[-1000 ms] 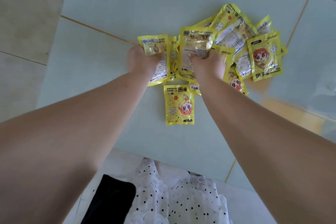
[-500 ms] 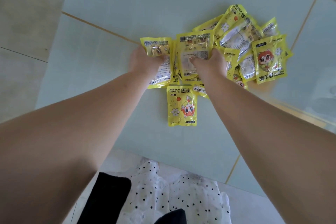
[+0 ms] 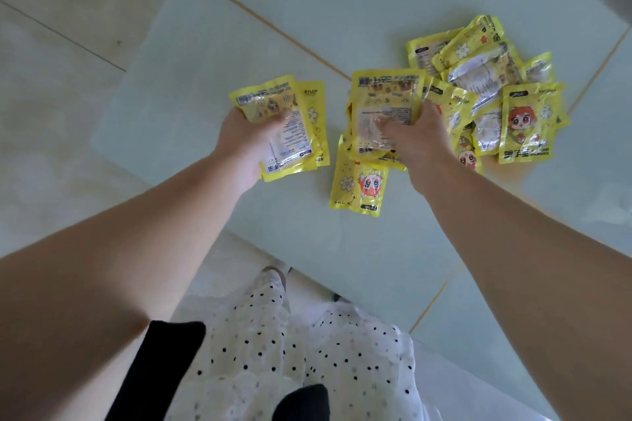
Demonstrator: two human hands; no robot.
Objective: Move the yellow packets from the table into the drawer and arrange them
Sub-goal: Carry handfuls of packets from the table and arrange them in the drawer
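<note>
Left hand (image 3: pixel 243 143) gripping glossy yellow packets (image 3: pixel 273 123), right hand (image 3: pixel 419 140) clutching crinkly flat pouches (image 3: pixel 384 109)

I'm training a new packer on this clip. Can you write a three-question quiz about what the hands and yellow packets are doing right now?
1. True or false: the left hand holds a small stack of yellow plastic packets.
2. What does the right hand grip?
A. a packet with its printed back facing up
B. nothing
3. Fill in: the lone cartoon-face packet lies flat on the pale green ____.

Key: 1 true; 2 A; 3 table.
</note>
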